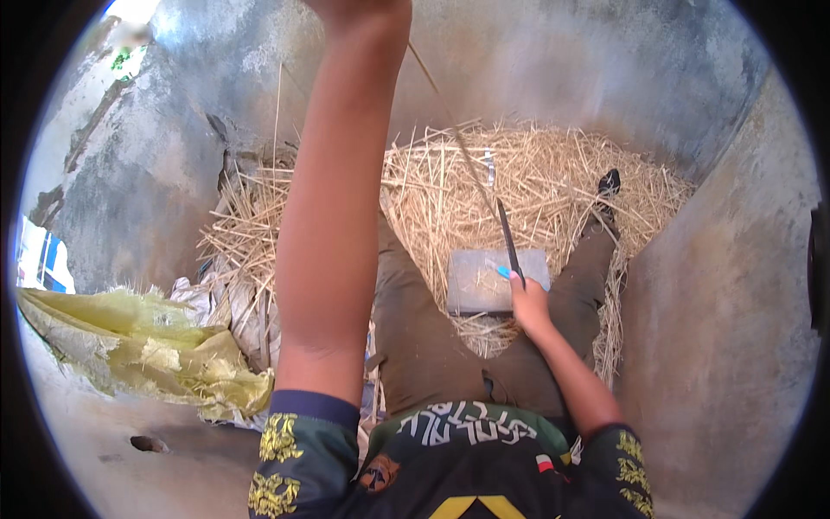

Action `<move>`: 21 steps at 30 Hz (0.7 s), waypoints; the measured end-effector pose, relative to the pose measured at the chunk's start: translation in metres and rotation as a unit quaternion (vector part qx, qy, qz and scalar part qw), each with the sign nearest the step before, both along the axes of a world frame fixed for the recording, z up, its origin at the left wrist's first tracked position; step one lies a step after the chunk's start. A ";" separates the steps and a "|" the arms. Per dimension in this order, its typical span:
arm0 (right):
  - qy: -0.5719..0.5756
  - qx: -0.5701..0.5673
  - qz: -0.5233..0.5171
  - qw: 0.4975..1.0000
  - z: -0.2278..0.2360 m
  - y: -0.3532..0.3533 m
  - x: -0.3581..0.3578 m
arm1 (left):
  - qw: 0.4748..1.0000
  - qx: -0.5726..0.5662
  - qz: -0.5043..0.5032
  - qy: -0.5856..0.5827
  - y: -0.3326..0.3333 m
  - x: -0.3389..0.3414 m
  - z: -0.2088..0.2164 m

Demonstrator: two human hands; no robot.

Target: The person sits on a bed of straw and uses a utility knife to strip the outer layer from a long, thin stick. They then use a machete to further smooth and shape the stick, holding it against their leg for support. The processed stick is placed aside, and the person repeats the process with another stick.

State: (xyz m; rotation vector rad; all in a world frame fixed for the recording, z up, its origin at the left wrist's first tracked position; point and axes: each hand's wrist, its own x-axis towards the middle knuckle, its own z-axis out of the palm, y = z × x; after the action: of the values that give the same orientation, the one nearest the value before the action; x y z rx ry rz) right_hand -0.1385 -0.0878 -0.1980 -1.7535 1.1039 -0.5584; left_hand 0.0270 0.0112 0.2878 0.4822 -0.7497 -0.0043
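Right hand (530, 304) closed firmly round dark knife (508, 233), blade reaching past far edge of grey slab (467, 298) between legs (424, 346). Left hand (367, 10) raised high, mostly out of sight at top; can't tell its grip. Long straw stalk (451, 125) slants down from there to knife tip; contact unclear. White lettering (471, 428) across dark shirt (441, 476). Loose straw (536, 160) heaped beyond slab.

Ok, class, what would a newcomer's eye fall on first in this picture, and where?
Probably the person's raised left forearm, which looms left of centre and runs up to the top edge. Next, right of centre, the right grip holds a slim dark blade. Beyond it spreads a bed of golden straw, with a frayed yellow sack at lower left.
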 end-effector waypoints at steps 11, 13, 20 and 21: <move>-0.258 0.033 0.064 0.963 0.091 0.032 0.009 | 0.995 -0.047 0.059 -0.071 -0.019 0.026 -0.013; -0.136 -0.030 0.053 0.989 0.056 0.016 -0.003 | 0.993 -0.009 0.089 -0.073 -0.044 0.007 -0.037; -0.310 -0.139 0.029 0.940 0.208 0.043 0.008 | 0.989 -0.024 0.106 -0.097 -0.008 -0.001 -0.027; -0.351 -0.180 0.029 0.918 0.212 0.044 0.008 | 0.988 -0.026 0.121 -0.097 -0.009 0.002 -0.023</move>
State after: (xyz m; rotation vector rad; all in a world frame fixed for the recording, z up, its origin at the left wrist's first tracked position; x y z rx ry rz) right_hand -0.1303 -0.0437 0.0143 -1.6576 0.4537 -1.2963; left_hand 0.0290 0.0024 0.2646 0.5271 -0.8746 0.2923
